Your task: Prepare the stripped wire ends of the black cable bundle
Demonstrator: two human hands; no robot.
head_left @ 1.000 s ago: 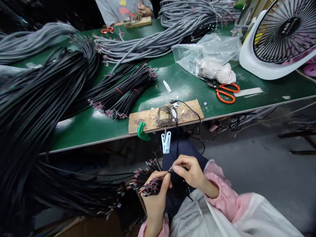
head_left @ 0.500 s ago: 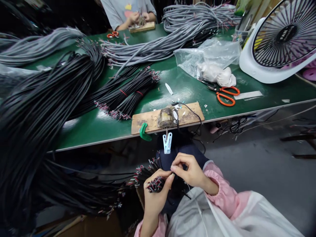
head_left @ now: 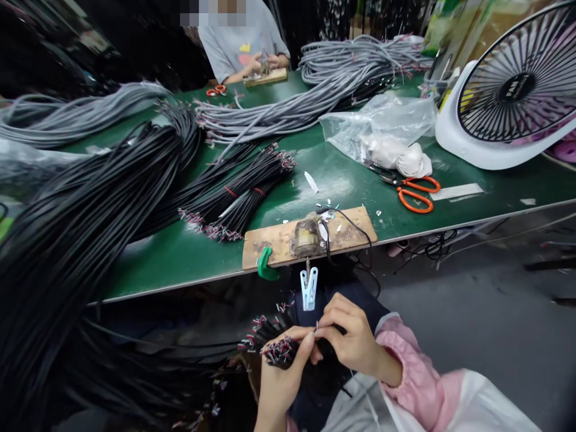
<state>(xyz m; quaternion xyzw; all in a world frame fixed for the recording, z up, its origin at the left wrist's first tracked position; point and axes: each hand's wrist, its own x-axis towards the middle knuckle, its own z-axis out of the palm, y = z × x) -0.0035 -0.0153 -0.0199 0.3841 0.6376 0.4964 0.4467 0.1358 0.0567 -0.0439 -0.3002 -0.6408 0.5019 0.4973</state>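
Note:
My left hand [head_left: 283,372] is wrapped round a bundle of black cables [head_left: 279,351], whose red and white wire ends point up. Its thumb and forefinger meet my right hand [head_left: 353,336] above my lap. The right fingertips pinch a cable end with thin reddish wires showing; most of that cable is hidden behind the fingers. More black cables with bare wire ends stand just left of the bundle. Beyond the hands, a light-blue clothespin [head_left: 308,289] hangs on a metal tip at the table edge, fixed to a motor-like block [head_left: 308,237] on a wooden board [head_left: 265,241].
A green clamp [head_left: 268,265] grips the board's front. Orange-handled scissors [head_left: 416,193], a clear plastic bag [head_left: 382,120] and a white fan [head_left: 472,141] stand right. Black cables [head_left: 103,180] and grey cables [head_left: 270,108] cover the table's left and back. A person sits opposite, hands at another board.
The view has tilted up, so the table and hands appear lower. Both hands stay together at the cable end, where reddish wires now show between the fingertips.

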